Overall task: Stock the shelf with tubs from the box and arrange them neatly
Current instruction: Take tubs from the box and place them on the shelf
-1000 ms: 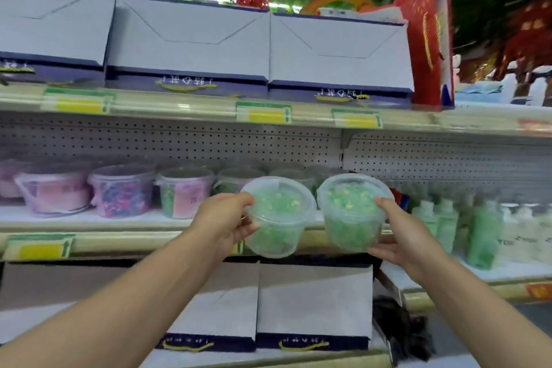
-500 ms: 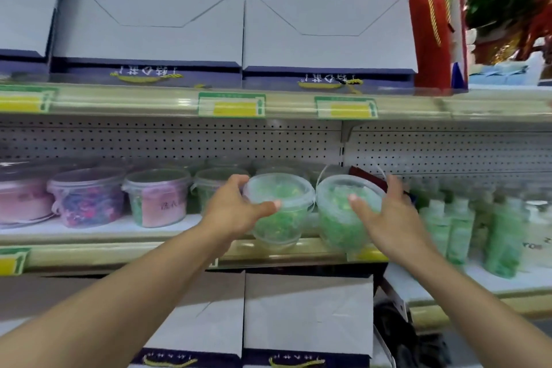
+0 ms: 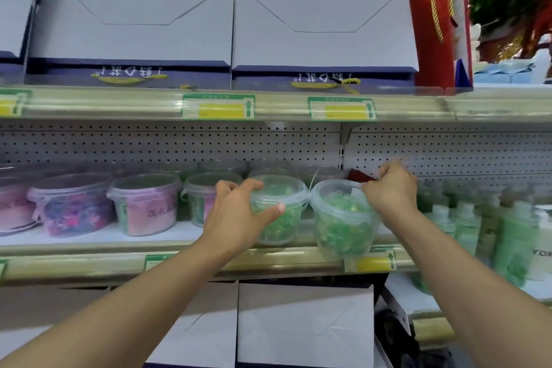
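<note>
The left hand (image 3: 239, 215) gripped a clear lidded tub of green beads (image 3: 279, 212), fingers curled over the lid's near-left rim and the thumb pressed across the tub's front wall. That tub stood upright, lid up, at the front edge of the middle shelf (image 3: 89, 237). Just to its right, rims touching, a second green tub (image 3: 340, 218) stood slightly nearer the camera, its base overlapping the shelf's front rail; whether it rested fully on the shelf could not be told. It also stood roughly upright, its lid facing up. The right hand (image 3: 391, 188) had its fingers curled at this tub's far right rim, apparently pinching its thin handle, though the exact hold was blurred. To the left along the shelf stood tubs with pink and purple contents (image 3: 146, 203), upright in a row. Green bottles (image 3: 466, 224) stood to the right. Grey-white boxes (image 3: 134, 18) sat on the shelf above.
</note>
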Tool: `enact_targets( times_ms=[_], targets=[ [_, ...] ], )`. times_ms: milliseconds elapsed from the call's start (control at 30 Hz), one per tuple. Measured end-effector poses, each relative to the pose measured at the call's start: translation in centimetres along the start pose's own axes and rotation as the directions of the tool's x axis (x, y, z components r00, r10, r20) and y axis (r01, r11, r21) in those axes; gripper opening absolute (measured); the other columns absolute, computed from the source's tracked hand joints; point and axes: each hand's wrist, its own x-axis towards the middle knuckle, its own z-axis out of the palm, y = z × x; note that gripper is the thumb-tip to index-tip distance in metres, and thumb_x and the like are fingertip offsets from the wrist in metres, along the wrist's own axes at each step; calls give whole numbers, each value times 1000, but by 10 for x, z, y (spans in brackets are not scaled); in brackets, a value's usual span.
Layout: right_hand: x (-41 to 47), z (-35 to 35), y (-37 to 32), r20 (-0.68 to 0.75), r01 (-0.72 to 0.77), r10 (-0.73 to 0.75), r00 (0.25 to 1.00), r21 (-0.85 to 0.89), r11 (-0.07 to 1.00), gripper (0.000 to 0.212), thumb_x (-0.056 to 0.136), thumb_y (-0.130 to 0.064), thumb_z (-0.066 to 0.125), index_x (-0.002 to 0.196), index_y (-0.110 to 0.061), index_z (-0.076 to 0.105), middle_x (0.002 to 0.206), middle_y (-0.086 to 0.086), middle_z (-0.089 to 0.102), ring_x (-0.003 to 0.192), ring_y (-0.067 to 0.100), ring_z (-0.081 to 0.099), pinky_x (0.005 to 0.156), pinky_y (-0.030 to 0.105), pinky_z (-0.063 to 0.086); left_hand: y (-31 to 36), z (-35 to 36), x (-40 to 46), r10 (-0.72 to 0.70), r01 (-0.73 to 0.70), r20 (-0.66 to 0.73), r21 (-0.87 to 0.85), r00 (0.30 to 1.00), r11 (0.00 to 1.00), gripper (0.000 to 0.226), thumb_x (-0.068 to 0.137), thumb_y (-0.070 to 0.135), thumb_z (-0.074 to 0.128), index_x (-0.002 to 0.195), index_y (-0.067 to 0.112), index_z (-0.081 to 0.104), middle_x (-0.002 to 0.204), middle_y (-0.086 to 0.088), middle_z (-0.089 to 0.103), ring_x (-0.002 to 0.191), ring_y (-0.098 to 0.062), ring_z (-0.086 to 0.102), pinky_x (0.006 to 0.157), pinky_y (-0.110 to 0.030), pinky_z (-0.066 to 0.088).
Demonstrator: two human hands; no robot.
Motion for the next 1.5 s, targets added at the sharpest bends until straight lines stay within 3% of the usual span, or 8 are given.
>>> enact_targets(
  times_ms=[233,500,700,800,967,1133,1267,1500],
  targets=[
    [-3,8,5,-209,28,50,977,352,935,9,82,-9,62,88,-11,56,110,11,54,86,23,56,82,34,45,-8,3,-2,57,-52,-48,98,997,994,53,87,43,59,136,34,40,142,-1,23,107,-19,51,98,-40,44],
    [4,11,-2,-217,-37,107,970,307,951,26,75,1,59,96,-14,54,121,11,47,89,23,51,79,36,48,-2,11,1,106,-90,-70,201,992,976,56,86,44,61,135,32,38,146,2,23,129,-28,30,105,-40,34],
    [1,8,-2,-276,348,-306,911,116,930,22,74,-4,71,85,-15,56,101,3,47,77,9,47,72,15,31,-4,9,2,124,-107,-73,199,990,974,52,87,42,59,134,33,39,144,5,27,127,-26,33,100,-37,38],
    [-5,10,4,-311,500,-456,834,76,862,19,78,-15,69,65,-10,56,80,2,52,63,4,46,66,22,32,-4,10,1,130,-113,-80,196,988,974,52,87,42,60,134,33,40,144,5,28,127,-26,33,100,-37,38],
    [-6,9,3,-67,465,-461,885,83,881,45,94,-34,49,64,-4,64,64,8,65,67,26,61,67,36,46,-3,9,1,125,-108,-74,205,989,973,52,87,42,59,135,33,39,144,5,27,128,-26,33,100,-38,38],
    [-22,-12,11,301,458,-473,828,123,880,53,89,-58,43,92,-14,74,102,-2,70,96,11,58,81,30,40,-3,8,0,128,-111,-67,211,990,971,52,88,43,58,135,34,39,145,5,27,129,-26,32,100,-39,37],
    [-25,-25,15,559,613,-463,688,-106,783,76,65,-79,46,124,-32,57,140,-6,43,132,12,31,109,38,26,-4,9,0,126,-110,-69,205,990,973,53,87,43,59,135,34,39,146,3,25,131,-27,31,102,-40,36],
    [-17,-16,19,423,620,-482,768,-298,726,52,81,-43,67,127,-23,55,131,-1,44,118,16,46,96,28,38,-2,20,-7,81,-71,-58,158,995,985,59,84,40,65,134,39,33,152,-7,7,116,-30,50,94,-37,44]
  ],
)
